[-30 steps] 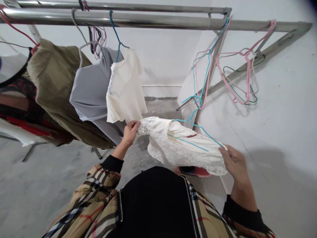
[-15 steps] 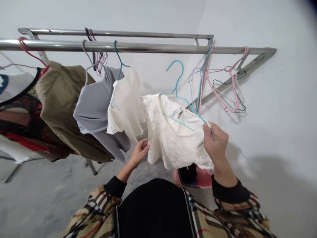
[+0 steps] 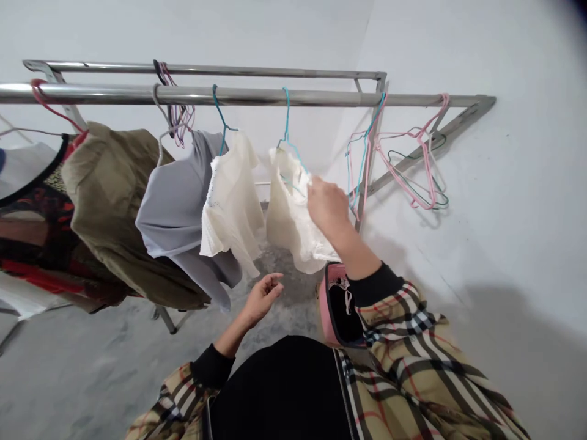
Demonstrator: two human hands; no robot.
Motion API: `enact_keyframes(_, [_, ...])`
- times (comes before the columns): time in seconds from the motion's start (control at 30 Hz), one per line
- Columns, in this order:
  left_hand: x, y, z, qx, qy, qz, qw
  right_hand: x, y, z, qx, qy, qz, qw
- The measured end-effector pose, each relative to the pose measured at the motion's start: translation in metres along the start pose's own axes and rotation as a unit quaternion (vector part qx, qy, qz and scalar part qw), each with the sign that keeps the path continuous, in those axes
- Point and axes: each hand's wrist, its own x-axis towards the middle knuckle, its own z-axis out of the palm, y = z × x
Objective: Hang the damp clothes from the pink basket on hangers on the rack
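A white lace top (image 3: 287,214) hangs on a teal hanger (image 3: 287,125) hooked over the steel rail (image 3: 238,96). My right hand (image 3: 326,206) is raised to the top's right shoulder, fingers closed on the fabric and the hanger's end. My left hand (image 3: 262,297) hovers lower, in front of my chest, holding nothing, fingers loosely curled and apart. Just left of the lace top hangs another cream top (image 3: 232,201) on a teal hanger.
Further left on the rail hang a grey garment (image 3: 177,201) and an olive garment (image 3: 110,208). Several bare pink and teal hangers (image 3: 403,165) dangle at the rail's right end by the white wall. A pink basket (image 3: 337,308) sits on the concrete floor below.
The lace top went from being held low in both hands to hanging on the rail. My left hand let go and dropped; my right hand rose with the hanger.
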Motion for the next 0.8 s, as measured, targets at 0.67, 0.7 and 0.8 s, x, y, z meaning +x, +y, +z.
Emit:
enact_keyframes(0.67, [0.014,-0.066,0.085,0.119,-0.160,-0.140,0.970,-0.324,0.188,0.088,0.011,-0.390,0.286,0.875])
enact_keyframes(0.7, [0.013,-0.069,0.092,0.123,-0.164,-0.152,0.967,-0.341,0.208,0.089,-0.004,-0.401,0.321,0.858])
enact_keyframes(0.8, [0.011,-0.079,0.110,0.135,-0.180,-0.189,0.956,-0.382,0.261,0.093,-0.033,-0.427,0.403,0.809])
